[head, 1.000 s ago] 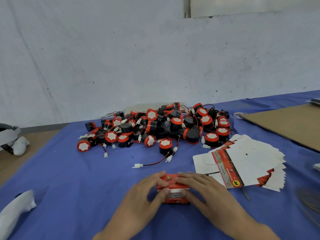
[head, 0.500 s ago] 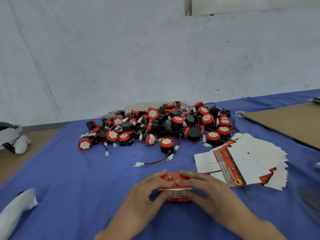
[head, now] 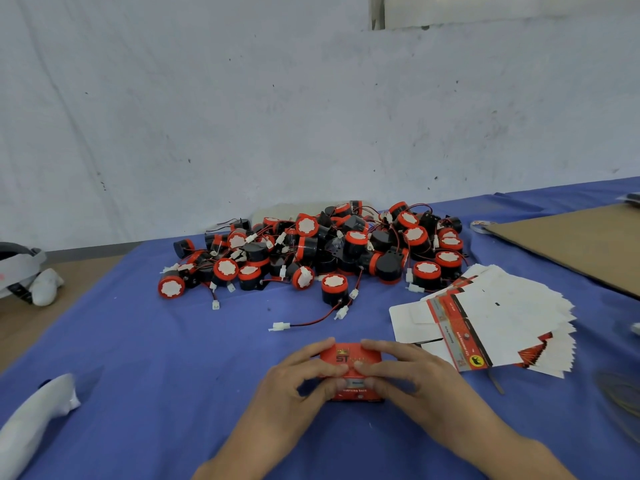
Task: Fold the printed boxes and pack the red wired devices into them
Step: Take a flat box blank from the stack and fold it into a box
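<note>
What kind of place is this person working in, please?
Probably a small packing workshop: a heap of identical red wired devices on a blue-covered table, a fanned stack of flat printed boxes beside it, and the left hand and right hand holding one folded red box.

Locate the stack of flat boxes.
Head view: the stack of flat boxes lies on the blue cloth, right of the right hand, nearer than the device pile.

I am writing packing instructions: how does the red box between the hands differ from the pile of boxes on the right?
The red box is folded into shape; the pile of boxes lies flat, fanned out. The red box shows its printed outside; the pile shows mostly white sides. The left hand and right hand grip the red box; no hand holds the pile. Both rest on the blue cloth.
</note>
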### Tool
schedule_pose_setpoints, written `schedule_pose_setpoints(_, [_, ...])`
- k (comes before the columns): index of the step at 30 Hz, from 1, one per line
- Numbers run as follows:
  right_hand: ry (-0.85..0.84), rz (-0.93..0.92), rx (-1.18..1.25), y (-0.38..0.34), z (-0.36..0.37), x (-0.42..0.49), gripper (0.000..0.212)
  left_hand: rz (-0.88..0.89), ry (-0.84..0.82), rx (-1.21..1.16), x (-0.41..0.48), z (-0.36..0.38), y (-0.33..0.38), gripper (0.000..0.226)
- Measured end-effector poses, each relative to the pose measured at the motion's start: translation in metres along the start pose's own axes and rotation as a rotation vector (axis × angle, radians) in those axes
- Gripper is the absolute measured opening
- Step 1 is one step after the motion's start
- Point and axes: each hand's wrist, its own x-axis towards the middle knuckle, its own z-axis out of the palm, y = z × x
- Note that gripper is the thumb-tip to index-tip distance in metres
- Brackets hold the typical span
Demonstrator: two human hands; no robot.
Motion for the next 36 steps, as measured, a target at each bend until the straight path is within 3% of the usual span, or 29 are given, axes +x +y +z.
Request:
schedule_pose_setpoints(4, [0.06,0.092,0.205,-0.004,0.001,0.001,0.024,-0.03,0.04,-0.066,0.001,0.003,0.01,0.02])
schedule_pose_setpoints(9, [0.377,0.199,0.785,-0.036,0.001,0.02,0.024,-0.132,0.215,-0.451,0.012,0.016,0.053,0.019])
schedule_pose_setpoints(13, [0.367,0.201,1.041,-0.064,0.005,0.033,0.019,-0.165,0.39,-0.598,0.029,0.025,0.077,0.028])
schedule_pose_setpoints(18, [0.481,0.214,1.048,-0.069,0.0,0.042,0.016,-0.102,0.423,-0.588,0.04,0.026,0.082,0.018])
schedule_pose_setpoints(22, [0.516,0.227,1.039,-0.068,0.002,0.041,0.022,-0.153,0.441,-0.623,0.044,0.032,0.084,0.013])
schedule_pose_setpoints(36, [0.601,0.231,1.061,-0.071,0.008,0.04,0.032,-0.227,0.496,-0.716,0.045,0.029,0.088,0.057])
